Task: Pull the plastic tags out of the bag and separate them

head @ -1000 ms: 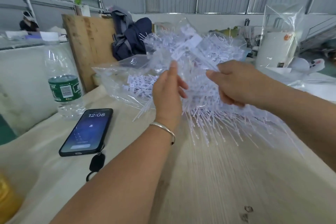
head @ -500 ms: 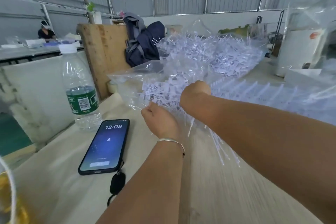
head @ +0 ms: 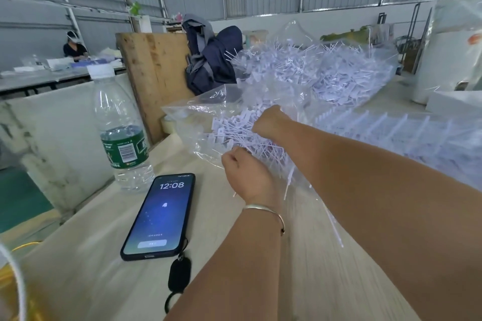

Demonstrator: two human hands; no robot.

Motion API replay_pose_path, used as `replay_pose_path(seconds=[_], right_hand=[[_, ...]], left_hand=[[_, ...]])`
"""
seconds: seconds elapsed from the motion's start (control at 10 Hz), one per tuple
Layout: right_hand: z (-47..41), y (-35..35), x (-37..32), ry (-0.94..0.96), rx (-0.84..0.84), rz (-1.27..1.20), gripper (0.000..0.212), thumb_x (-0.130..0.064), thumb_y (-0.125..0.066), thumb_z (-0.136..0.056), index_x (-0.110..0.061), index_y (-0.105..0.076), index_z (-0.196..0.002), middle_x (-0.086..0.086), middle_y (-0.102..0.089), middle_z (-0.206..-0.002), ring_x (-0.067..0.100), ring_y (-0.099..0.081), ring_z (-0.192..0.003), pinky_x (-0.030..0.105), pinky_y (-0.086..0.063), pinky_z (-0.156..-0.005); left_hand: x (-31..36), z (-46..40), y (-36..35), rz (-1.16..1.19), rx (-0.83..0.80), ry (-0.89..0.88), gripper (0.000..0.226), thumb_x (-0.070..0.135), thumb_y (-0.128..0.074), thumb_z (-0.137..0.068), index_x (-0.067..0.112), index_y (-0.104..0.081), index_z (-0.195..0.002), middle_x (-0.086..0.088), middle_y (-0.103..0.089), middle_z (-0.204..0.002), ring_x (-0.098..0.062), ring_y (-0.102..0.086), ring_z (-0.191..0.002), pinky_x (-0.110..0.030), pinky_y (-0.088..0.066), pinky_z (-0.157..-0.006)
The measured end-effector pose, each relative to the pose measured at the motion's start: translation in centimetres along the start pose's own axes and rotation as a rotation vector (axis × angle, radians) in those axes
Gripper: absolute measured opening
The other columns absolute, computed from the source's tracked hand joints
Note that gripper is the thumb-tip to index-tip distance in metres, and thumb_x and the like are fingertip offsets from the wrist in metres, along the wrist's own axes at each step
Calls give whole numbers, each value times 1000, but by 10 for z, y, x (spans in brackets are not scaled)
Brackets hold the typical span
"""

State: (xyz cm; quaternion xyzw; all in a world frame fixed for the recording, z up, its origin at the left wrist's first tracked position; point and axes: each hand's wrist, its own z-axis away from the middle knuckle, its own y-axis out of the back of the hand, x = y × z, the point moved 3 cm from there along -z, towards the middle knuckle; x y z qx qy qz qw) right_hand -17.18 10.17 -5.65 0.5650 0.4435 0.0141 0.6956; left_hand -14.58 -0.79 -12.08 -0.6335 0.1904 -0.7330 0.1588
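A clear plastic bag point(head: 198, 109) lies on the table, stuffed with white plastic tags point(head: 313, 73) that bristle out of it. My right hand point(head: 268, 122) reaches into the bag's mouth with its fingers closed in a bunch of tags. My left hand point(head: 247, 177), a silver bangle on its wrist, sits just below, its fingers closed on the thin stems of tags point(head: 263, 148) at the bag's lower edge. A row of joined tags point(head: 391, 122) lies to the right behind my right forearm.
A phone point(head: 161, 216) with a black fob point(head: 178, 276) lies at my left on the pale table point(head: 91, 255). A water bottle point(head: 120, 133) stands beyond it. A wooden board point(head: 154, 73), a dark jacket point(head: 214, 60) and a white container point(head: 443, 60) are behind. A person point(head: 74, 48) sits far left.
My right hand went from in front of the bag down into its mouth. My left hand dropped lower and closed on the tag stems. The view turned left.
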Motion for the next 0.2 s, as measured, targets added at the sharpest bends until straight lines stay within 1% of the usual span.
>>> replay_pose_path(seconds=[0.1, 0.2], right_hand=[[13, 3, -2, 57, -22, 32, 10, -12, -53, -86, -6, -51, -93, 13, -52, -96, 24, -53, -85, 27, -40, -60], [37, 15, 6, 180, 14, 89, 29, -5, -50, -84, -10, -36, -59, 2, -42, -66, 16, -42, -59, 21, -27, -45]], left_hand=[[0, 2, -1, -34, -34, -51, 26, 16, -43, -93, 17, -49, -68, 2, -55, -68, -24, -49, -70, -32, -39, -67], [4, 2, 0, -71, -74, -81, 29, 11, -44, -90, 15, -51, -62, 0, -58, -63, -25, -50, -67, -34, -40, -70]])
